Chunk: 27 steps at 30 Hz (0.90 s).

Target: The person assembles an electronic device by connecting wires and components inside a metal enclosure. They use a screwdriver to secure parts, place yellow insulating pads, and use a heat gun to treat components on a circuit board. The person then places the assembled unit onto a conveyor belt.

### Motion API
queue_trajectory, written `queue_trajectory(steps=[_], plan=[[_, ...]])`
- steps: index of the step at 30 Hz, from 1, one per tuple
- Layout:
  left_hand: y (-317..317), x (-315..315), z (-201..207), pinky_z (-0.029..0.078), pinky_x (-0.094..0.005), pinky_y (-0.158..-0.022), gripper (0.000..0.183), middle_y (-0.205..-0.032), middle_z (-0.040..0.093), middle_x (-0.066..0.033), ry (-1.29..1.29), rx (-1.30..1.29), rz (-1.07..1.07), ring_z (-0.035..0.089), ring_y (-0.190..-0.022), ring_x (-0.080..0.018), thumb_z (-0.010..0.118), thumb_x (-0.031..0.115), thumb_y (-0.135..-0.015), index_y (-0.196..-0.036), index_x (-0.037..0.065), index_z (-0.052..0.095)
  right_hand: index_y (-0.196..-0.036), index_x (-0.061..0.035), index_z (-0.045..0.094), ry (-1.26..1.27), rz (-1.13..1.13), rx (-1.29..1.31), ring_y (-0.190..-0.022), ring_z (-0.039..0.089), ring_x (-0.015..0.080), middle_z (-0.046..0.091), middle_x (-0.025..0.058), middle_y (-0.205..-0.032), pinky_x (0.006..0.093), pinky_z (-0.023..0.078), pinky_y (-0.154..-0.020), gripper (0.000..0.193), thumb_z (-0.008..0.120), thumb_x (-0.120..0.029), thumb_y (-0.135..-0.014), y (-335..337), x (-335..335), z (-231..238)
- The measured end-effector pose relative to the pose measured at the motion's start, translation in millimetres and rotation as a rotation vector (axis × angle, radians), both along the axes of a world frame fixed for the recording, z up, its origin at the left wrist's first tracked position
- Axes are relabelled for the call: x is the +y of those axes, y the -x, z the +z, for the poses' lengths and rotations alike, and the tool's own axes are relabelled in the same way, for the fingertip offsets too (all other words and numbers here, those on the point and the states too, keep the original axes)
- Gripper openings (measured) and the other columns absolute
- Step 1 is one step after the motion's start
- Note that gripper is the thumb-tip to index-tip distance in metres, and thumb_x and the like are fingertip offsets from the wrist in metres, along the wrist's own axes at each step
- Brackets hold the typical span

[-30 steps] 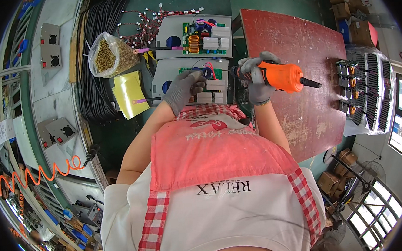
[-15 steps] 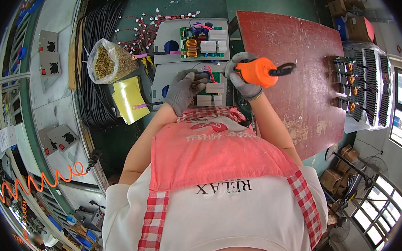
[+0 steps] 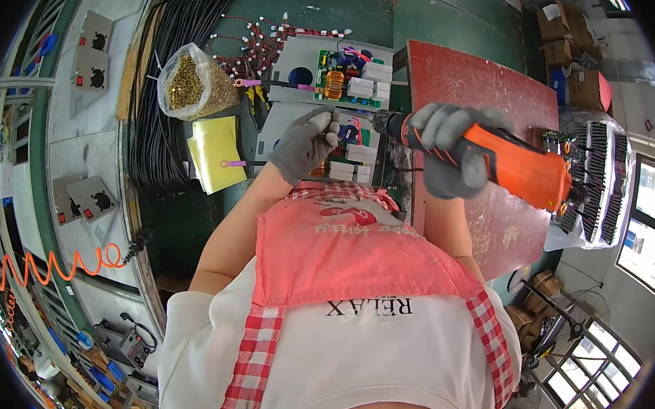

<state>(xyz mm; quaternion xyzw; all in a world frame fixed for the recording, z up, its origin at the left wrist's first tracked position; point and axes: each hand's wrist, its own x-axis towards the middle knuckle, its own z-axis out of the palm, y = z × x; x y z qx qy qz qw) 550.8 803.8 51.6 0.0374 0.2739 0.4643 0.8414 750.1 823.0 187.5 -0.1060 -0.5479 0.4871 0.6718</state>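
Note:
My right hand, in a grey glove, is wrapped round an orange and black cordless screwdriver. The tool lies nearly level, its dark nose pointing left toward my left hand. That hand, also gloved, has thumb and fingers pinched together close to the bit's end; whatever sits between them is too small to make out. Below both hands lies the nearer green circuit board on a grey metal plate, partly hidden by my left hand. A second circuit board rests on another plate just beyond.
Left of the plates are a clear bag of brass-coloured screws, yellow sheets, yellow-handled pliers and a bundle of black cables. Red wires with white connectors lie behind. A red board and finned black parts occupy the right.
The screwdriver has swung from pointing away over the right side to lying level, its nose toward my left hand. My left hand stays pinched near the nearer board; the view has shifted slightly.

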Motion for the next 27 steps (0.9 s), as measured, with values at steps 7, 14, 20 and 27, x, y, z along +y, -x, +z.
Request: queue_trajectory(steps=[7, 14, 20, 27], plan=[[1, 6, -1, 0.045, -0.0214, -0.063, 0.020, -0.090, 0.055, -0.0052, 0.056, -0.195, 0.035, 0.049, -0.074, -0.0099, 0.048, 0.019, -0.099, -0.108, 0.002, 0.053, -0.127, -0.0129, 0.042, -0.051, -0.001, -0.007, -0.060, 0.053, 0.0192, 0.054, 0.0041, -0.070, 0.0410, 0.048, -0.067, 0.048, 0.062, -0.021, -0.085, 16, -1, 12], [6, 8, 4, 0.040, -0.0193, -0.058, 0.019, -0.085, 0.052, -0.0031, 0.111, -0.249, 0.010, 0.040, -0.067, -0.0083, 0.049, 0.023, -0.098, -0.101, 0.004, 0.051, -0.125, -0.0114, 0.042, -0.020, 0.002, -0.014, -0.061, 0.053, 0.0196, 0.054, 0.0043, -0.069, 0.0415, 0.048, -0.067, 0.046, 0.062, -0.022, -0.085, 23, 3, 9], [11, 9, 10, 0.036, -0.0184, -0.054, 0.018, -0.082, 0.050, -0.0019, 0.103, -0.225, 0.004, 0.035, -0.064, -0.0070, 0.048, 0.021, -0.099, -0.096, 0.004, 0.050, -0.124, -0.0109, 0.043, 0.016, 0.015, 0.003, -0.061, 0.053, 0.0200, 0.055, 0.0046, -0.070, 0.0423, 0.048, -0.067, 0.046, 0.063, -0.021, -0.084, 24, 10, 7], [6, 24, -13, 0.036, -0.0188, -0.051, 0.021, -0.076, 0.052, 0.0000, 0.115, -0.157, -0.022, 0.041, -0.059, -0.0064, 0.050, 0.024, -0.098, -0.092, 0.004, 0.054, -0.124, -0.0107, 0.045, 0.082, 0.058, -0.019, -0.060, 0.053, 0.0193, 0.055, 0.0042, -0.069, 0.0421, 0.048, -0.066, 0.047, 0.065, -0.018, -0.082, 27, 34, 1]])
